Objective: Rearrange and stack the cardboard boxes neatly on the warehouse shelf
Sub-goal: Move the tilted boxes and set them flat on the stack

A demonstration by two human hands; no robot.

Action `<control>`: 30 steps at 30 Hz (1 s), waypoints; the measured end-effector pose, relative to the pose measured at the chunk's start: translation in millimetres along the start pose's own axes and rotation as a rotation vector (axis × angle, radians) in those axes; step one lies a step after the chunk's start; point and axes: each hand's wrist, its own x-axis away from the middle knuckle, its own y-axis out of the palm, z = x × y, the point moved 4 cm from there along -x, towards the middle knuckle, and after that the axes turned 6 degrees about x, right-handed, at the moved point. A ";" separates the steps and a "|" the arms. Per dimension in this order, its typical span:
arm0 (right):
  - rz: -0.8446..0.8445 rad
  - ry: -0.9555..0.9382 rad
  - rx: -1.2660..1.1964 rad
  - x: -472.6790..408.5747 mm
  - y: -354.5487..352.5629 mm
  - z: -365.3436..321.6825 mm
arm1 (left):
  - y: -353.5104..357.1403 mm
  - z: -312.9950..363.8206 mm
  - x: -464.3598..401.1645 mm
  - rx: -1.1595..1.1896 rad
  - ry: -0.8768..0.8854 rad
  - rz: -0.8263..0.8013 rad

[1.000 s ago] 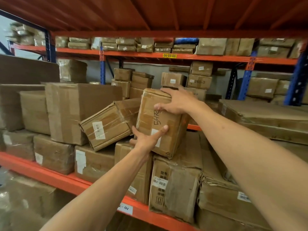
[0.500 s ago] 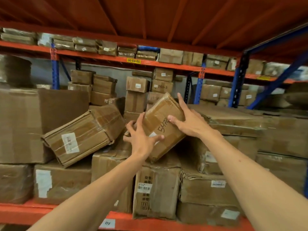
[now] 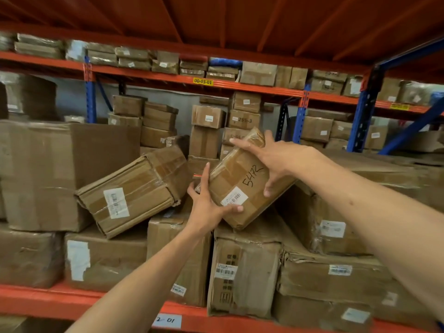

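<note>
I hold a taped cardboard box marked "5472" (image 3: 240, 181) tilted above the pile, its top leaning to the right. My left hand (image 3: 207, 207) grips its lower left corner, thumb across the front under the white barcode label. My right hand (image 3: 278, 159) clasps its upper right side, fingers over the top edge. To the left lies another tilted box (image 3: 134, 191) with a white label, leaning on a big carton (image 3: 48, 174). Under the held box stands a worn carton with a barcode (image 3: 245, 272).
The orange shelf beam (image 3: 48, 299) runs along the bottom, with a label reading "01". Flat cartons (image 3: 336, 280) are piled at the right. Small boxes (image 3: 209, 131) are stacked at the back. Blue uprights (image 3: 360, 116) stand at the right; an orange deck lies overhead.
The box has tipped further over to the right and lifted a little. My right hand slid up to its top edge; my left hand shifted to the lower corner.
</note>
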 end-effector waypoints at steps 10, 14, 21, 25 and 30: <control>0.194 0.147 -0.243 15.7 32.9 11.2 | 9.9 9.7 -10.9 -0.026 0.146 0.024; 0.263 0.161 -0.399 18.6 35.6 1.3 | -13.2 19.0 -12.1 -0.152 0.159 -0.010; 0.304 0.429 -0.830 54.4 108.3 -37.2 | -35.0 34.4 -20.7 -0.594 0.285 -0.318; 0.348 0.484 -0.877 68.6 114.3 -28.0 | -23.0 36.5 -17.0 -0.581 0.317 -0.330; 0.426 0.537 -0.875 76.5 117.9 -6.5 | 7.3 46.6 -5.6 -0.614 0.395 -0.308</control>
